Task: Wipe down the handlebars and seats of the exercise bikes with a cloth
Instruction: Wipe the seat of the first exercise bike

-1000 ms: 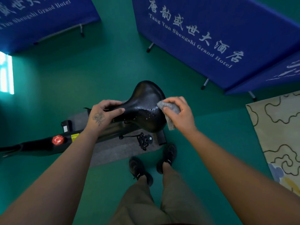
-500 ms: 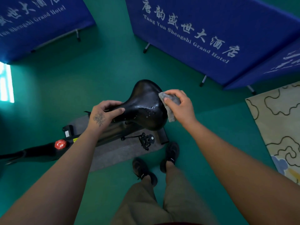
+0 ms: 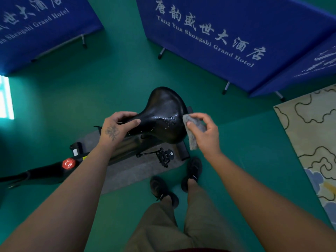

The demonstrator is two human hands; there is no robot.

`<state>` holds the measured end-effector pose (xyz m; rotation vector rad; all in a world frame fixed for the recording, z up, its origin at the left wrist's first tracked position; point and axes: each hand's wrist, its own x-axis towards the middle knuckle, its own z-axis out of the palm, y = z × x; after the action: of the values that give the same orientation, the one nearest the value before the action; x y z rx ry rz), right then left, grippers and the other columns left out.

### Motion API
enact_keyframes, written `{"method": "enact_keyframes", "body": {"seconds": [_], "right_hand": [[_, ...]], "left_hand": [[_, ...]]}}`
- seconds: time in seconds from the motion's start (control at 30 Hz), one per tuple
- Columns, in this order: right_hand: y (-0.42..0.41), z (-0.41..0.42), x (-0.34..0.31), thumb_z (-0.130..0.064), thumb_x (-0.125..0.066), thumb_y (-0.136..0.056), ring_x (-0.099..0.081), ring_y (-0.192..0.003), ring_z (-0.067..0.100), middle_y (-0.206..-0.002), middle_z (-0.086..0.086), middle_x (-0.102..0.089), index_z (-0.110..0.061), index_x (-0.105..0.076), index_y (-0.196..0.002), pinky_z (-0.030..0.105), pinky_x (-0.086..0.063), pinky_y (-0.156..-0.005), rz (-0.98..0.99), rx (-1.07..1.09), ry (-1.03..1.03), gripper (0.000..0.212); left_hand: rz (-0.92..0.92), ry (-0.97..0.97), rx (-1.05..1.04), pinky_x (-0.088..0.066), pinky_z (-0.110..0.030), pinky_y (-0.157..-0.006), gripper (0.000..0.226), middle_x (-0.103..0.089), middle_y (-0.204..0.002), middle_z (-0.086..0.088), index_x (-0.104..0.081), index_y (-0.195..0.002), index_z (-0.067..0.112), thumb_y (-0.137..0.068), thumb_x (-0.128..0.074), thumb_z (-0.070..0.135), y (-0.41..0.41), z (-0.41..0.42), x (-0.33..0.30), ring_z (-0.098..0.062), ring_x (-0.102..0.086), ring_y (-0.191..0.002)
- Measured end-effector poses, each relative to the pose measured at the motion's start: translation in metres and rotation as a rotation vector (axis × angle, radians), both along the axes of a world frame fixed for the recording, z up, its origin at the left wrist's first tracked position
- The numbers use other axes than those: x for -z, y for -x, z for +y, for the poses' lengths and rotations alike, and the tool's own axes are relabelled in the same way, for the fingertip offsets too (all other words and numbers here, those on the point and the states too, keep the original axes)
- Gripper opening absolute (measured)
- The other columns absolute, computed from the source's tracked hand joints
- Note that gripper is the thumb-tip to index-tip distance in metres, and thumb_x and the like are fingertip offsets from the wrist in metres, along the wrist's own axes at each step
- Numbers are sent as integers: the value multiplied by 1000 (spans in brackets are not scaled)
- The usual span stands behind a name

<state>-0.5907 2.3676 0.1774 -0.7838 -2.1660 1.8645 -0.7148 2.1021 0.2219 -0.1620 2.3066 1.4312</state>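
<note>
A black exercise-bike seat [image 3: 164, 113] with wet droplets on its surface stands in the middle of the view. My left hand [image 3: 116, 127] grips the seat's narrow nose from the left. In my right hand [image 3: 204, 133] I pinch a grey cloth [image 3: 193, 130] against the seat's right edge. The bike's black frame [image 3: 45, 171] with a red knob [image 3: 68, 163] runs off to the lower left. No handlebars are in view.
The bike stands on a grey mat [image 3: 131, 170] over green floor. Blue hotel-branded partition screens [image 3: 227, 33] stand behind and to the left [image 3: 36, 28]. A patterned beige rug [image 3: 312, 135] lies at the right. My feet [image 3: 192, 171] are just below the seat.
My right hand with the cloth slid up along the seat's right edge, then came back down slightly. My left hand kept its hold on the seat's nose.
</note>
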Motion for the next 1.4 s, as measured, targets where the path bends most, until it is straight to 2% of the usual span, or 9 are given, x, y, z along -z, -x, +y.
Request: {"method": "enact_keyframes", "body": {"seconds": [0.2, 0.33, 0.43, 0.53, 0.63, 0.87, 0.97, 1.17, 1.4], "right_hand": [[29, 5, -9, -21, -78, -87, -62, -102, 2, -110, -3, -67, -43, -69, -95, 17, -44, -93, 20, -40, -51, 25], [3, -12, -5, -21, -76, -85, -62, -104, 7, -111, -6, -60, -46, -67, -95, 14, -44, -93, 28, -2, -47, 29], [-21, -27, 2, -11, -78, -84, -62, -104, 9, -111, 0, -59, -38, -68, -98, 13, -43, -94, 37, 12, -74, 32], [-38, -35, 7, -5, -80, -84, -63, -103, 9, -111, -2, -60, -36, -69, -98, 16, -45, -94, -8, 3, -87, 36], [-28, -30, 3, -13, -79, -84, -63, -102, 9, -108, -4, -61, -42, -67, -95, 19, -46, -92, -8, 18, -118, 34], [10, -20, -11, -28, -74, -88, -61, -102, 0, -112, -4, -62, -48, -65, -96, 9, -42, -88, -10, 82, -136, 24], [-10, -31, -8, -17, -76, -89, -60, -100, -1, -111, -2, -60, -46, -64, -97, 7, -41, -86, -11, 93, -114, 32], [-58, -61, 12, -13, -77, -84, -62, -99, 7, -107, -5, -60, -31, -69, -99, 22, -47, -87, -88, 27, -135, 24], [-33, -54, -6, -12, -79, -89, -61, -96, 5, -103, -2, -62, -31, -65, -91, 14, -44, -89, -17, 229, -184, 24]], "left_hand": [[-2, -16, 7, -54, -27, -93, 22, -77, -110, -3, -80, -99, 32, -84, -88, 17, -2, 2, -2, -14, -70, -100], [7, -14, 14, -53, -23, -92, 23, -76, -107, 1, -79, -97, 35, -85, -88, 18, -3, 1, -1, -9, -70, -97], [17, -21, 21, -52, -20, -88, 23, -75, -100, 9, -79, -96, 35, -85, -88, 17, -3, 0, 0, 1, -69, -88], [22, -22, 23, -54, -25, -92, 22, -76, -102, 6, -79, -97, 35, -85, -89, 19, -2, -1, 1, -6, -70, -93], [21, -16, 29, -54, -29, -96, 21, -76, -104, 5, -80, -96, 36, -84, -89, 22, -1, -3, 2, -10, -71, -97], [22, -20, 34, -55, -31, -97, 20, -76, -101, 9, -80, -94, 38, -84, -89, 23, -1, -3, 2, -10, -70, -97], [30, -15, 41, -55, -31, -97, 20, -76, -102, 9, -80, -94, 39, -84, -89, 24, -1, -3, 3, -8, -70, -97], [42, -21, 55, -56, -35, -100, 20, -77, -102, 8, -81, -92, 42, -83, -90, 26, 1, -7, 6, -13, -72, -100], [38, -26, 62, -58, -39, -101, 19, -79, -103, 2, -81, -96, 37, -84, -90, 25, 2, -7, 8, -12, -72, -97]]}}
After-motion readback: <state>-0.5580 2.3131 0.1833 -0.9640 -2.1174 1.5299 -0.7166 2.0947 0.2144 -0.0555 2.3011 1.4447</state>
